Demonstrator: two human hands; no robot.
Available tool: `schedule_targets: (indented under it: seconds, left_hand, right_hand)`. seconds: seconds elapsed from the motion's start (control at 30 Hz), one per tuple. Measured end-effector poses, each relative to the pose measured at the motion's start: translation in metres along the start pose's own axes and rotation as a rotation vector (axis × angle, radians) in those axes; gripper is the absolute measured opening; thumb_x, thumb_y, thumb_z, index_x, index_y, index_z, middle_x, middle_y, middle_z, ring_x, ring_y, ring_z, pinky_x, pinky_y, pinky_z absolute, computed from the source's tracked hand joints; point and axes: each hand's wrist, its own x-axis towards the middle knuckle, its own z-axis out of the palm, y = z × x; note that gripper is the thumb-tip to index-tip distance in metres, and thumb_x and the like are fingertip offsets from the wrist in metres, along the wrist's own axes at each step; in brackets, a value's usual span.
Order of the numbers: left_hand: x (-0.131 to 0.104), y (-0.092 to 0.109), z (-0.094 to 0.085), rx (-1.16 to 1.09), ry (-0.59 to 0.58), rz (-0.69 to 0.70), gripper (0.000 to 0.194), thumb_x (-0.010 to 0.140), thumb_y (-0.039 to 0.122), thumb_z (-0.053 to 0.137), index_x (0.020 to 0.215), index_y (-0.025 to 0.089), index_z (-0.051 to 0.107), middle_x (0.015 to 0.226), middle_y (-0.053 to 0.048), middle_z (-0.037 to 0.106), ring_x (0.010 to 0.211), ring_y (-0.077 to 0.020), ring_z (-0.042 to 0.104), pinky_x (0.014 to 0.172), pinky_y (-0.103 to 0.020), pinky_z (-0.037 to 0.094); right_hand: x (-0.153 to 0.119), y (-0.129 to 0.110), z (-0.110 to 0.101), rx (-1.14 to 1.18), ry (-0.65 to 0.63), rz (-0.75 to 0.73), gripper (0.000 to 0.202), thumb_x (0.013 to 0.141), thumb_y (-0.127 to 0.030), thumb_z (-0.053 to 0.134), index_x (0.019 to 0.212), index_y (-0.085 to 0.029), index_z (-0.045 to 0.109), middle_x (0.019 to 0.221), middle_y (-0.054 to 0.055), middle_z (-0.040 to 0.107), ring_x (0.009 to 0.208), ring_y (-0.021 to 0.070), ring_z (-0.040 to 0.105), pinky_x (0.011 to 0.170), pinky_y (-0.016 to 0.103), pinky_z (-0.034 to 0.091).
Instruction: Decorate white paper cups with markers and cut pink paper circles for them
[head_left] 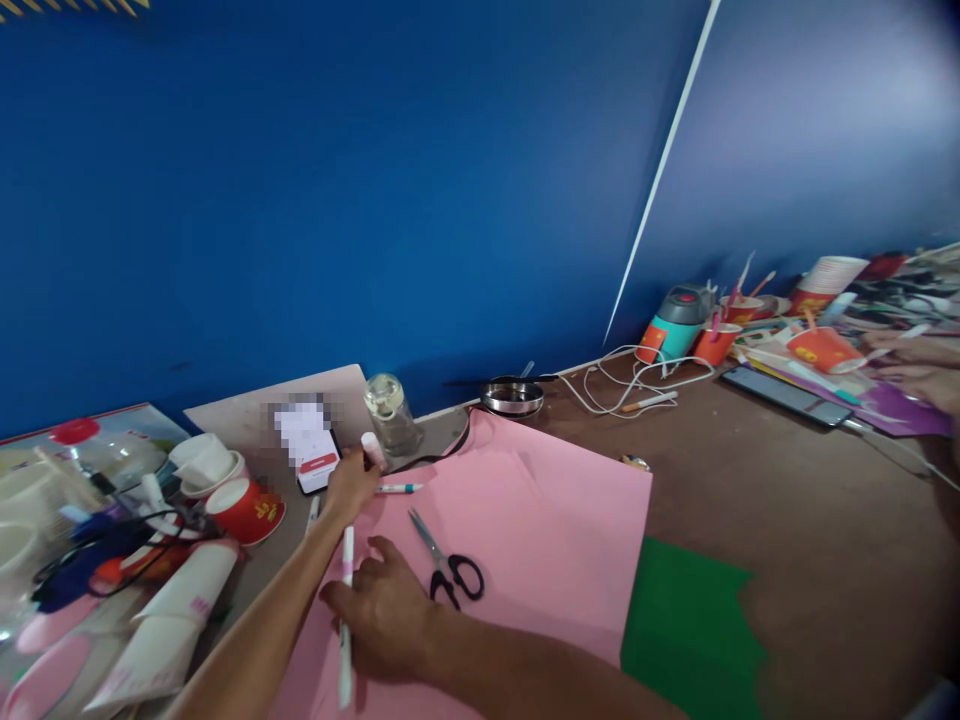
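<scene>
Pink paper (555, 530) lies across the table in front of me. My left hand (354, 488) is at its upper left edge, fingers closed around or against a small white and pink cylinder (372, 450), next to a phone (319, 450) with a lit screen. Lower down, my right hand (390, 610) rests on the pink paper, its thumb and fingers over a white marker (346, 660). Scissors (448, 565) with black handles lie just right of it, blades slightly apart. A teal-tipped marker (399, 489) lies near my left hand.
Cups (246, 510) and clutter crowd the left. A glass jar (391, 412) and metal dish (512, 397) stand by the wall. Green paper (690, 625) lies right of the pink sheet. Farther right are a cable (592, 400), a dark phone (787, 393), and another person's hand (919, 365).
</scene>
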Motion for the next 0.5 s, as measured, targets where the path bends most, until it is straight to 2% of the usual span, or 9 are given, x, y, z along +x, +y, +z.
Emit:
schedule_targets:
  seconds: [0.13,0.27,0.4,0.5]
  left_hand:
    - [0.000,-0.001,0.001,-0.005,-0.001,0.003,0.011,0.065,0.027,0.062,0.074,0.021,0.060,0.082,-0.015,0.072,0.090,-0.0382,0.067,0.073,-0.041,0.046]
    - [-0.003,-0.003,-0.007,-0.104,0.005,0.036,0.018,0.067,0.025,0.061,0.084,0.021,0.064,0.089,-0.011,0.074,0.095,-0.0314,0.067,0.080,-0.037,0.048]
    - [-0.013,-0.014,-0.026,-0.244,0.036,0.052,0.028,0.069,0.032,0.059,0.093,0.019,0.064,0.093,-0.009,0.074,0.092,-0.0259,0.068,0.084,-0.036,0.050]
    - [-0.032,-0.030,-0.044,-0.347,0.089,0.026,0.037,0.071,0.044,0.057,0.097,0.017,0.063,0.093,-0.009,0.073,0.088,-0.0237,0.069,0.082,-0.035,0.052]
  right_hand:
    - [0.000,0.000,0.000,-0.012,-0.012,-0.007,0.028,0.082,-0.029,0.055,0.108,-0.018,0.055,0.079,0.007,0.071,0.080,0.0229,0.064,0.104,0.048,0.028]
    - [-0.001,-0.001,-0.003,-0.006,-0.011,-0.008,0.031,0.080,-0.028,0.056,0.110,-0.018,0.055,0.082,0.008,0.072,0.082,0.0234,0.064,0.105,0.048,0.026]
    - [-0.002,-0.001,-0.008,0.006,-0.037,-0.011,0.029,0.082,-0.028,0.054,0.110,-0.017,0.054,0.083,0.008,0.072,0.083,0.0238,0.064,0.104,0.048,0.027]
    - [-0.002,-0.001,-0.009,-0.011,-0.043,-0.013,0.027,0.084,-0.028,0.053,0.109,-0.017,0.054,0.082,0.008,0.072,0.083,0.0235,0.064,0.104,0.047,0.026]
